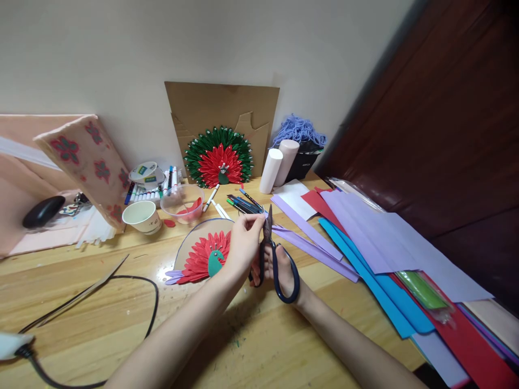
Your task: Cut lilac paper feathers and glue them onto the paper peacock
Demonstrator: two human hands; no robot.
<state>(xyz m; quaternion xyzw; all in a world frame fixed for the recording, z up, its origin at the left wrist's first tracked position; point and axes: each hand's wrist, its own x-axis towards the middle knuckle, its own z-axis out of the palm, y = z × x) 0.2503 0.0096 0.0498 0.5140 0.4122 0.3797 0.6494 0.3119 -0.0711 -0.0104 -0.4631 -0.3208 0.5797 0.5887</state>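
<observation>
In the middle of the head view, my right hand (281, 267) grips a pair of scissors (268, 229) by its dark blue handles, with the blades pointing up and away. Close beside the blades, my left hand (245, 237) is closed in a pinch. A tiny purplish bit shows at its fingertips, too small to name. Partly behind my left wrist lies a round board (186, 243) with a red paper peacock (203, 259) that has a green body. Two purple petals (174, 276) stick out at its left edge. Purple paper strips (316, 251) lie right of the scissors.
A finished-looking green and red peacock (223, 162) leans against cardboard (219, 102). A paper cup (141, 217), a clear bowl (182, 205) with red pieces, and pens (245, 204) stand or lie behind. Coloured sheets (377, 254) fill the right; a black cable (156, 302) curls at left.
</observation>
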